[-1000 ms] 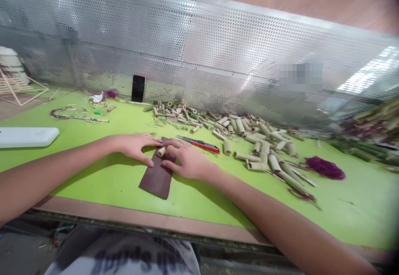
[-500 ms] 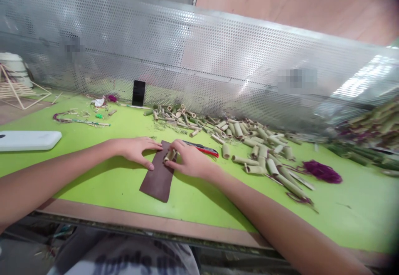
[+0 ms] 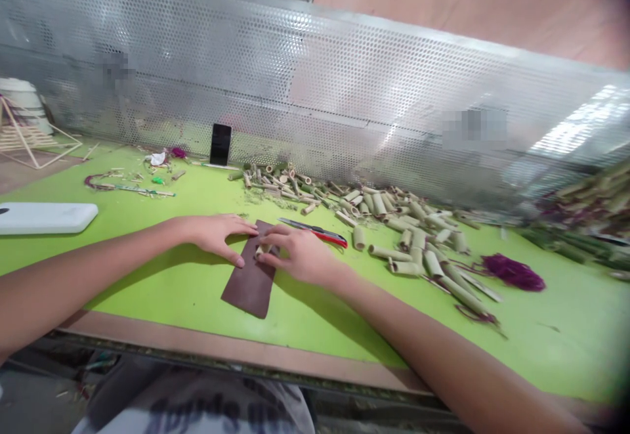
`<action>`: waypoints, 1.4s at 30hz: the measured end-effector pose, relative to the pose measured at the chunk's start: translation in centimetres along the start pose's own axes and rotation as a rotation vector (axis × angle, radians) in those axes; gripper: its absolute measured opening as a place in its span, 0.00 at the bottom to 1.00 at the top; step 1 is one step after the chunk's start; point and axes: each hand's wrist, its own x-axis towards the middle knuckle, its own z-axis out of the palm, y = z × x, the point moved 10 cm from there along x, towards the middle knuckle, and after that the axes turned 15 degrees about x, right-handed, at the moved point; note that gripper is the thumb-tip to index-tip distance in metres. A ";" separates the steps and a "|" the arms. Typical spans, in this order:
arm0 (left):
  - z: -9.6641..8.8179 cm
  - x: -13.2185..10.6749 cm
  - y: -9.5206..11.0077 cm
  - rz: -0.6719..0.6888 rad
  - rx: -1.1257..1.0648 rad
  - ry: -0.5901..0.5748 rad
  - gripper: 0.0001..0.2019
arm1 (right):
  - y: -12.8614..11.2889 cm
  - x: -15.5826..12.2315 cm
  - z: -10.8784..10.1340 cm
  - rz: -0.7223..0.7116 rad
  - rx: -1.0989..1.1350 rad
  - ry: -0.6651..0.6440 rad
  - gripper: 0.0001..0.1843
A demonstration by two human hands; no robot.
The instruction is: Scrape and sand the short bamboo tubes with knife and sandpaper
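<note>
A brown sheet of sandpaper (image 3: pixel 250 286) lies flat on the green table top. My left hand (image 3: pixel 215 236) rests on its left edge, thumb and fingers spread apart, holding nothing. Pinched in my right hand (image 3: pixel 300 253) is a short piece of bamboo tube (image 3: pixel 264 249), pressed against the sandpaper; the fingers partly cover it. Just beyond my right hand lies a utility knife (image 3: pixel 327 235) with a red and black handle, its blade pointing left.
Many cut bamboo tubes (image 3: pixel 378 205) are heaped behind and to the right, beside purple string (image 3: pixel 514 272). A black phone (image 3: pixel 220 144) leans on the perforated metal screen (image 3: pixel 339 92). A white case (image 3: pixel 46 218) sits at left, near a stick frame (image 3: pixel 37 142).
My right hand and the bamboo piece have shifted slightly on the sandpaper, with the fingers now stretched further over the piece. My left hand stays in place.
</note>
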 end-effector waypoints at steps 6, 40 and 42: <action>0.1 0.1 0.0 0.015 0.016 0.001 0.48 | 1.9 0.2 -0.8 0.035 -0.105 0.012 0.17; 0.0 0.0 0.2 0.021 0.000 -0.002 0.47 | -3.4 -0.9 1.2 -0.226 0.054 -0.078 0.14; -0.1 0.0 0.2 0.023 -0.006 0.005 0.47 | -4.1 -1.2 1.7 -0.238 0.077 -0.102 0.17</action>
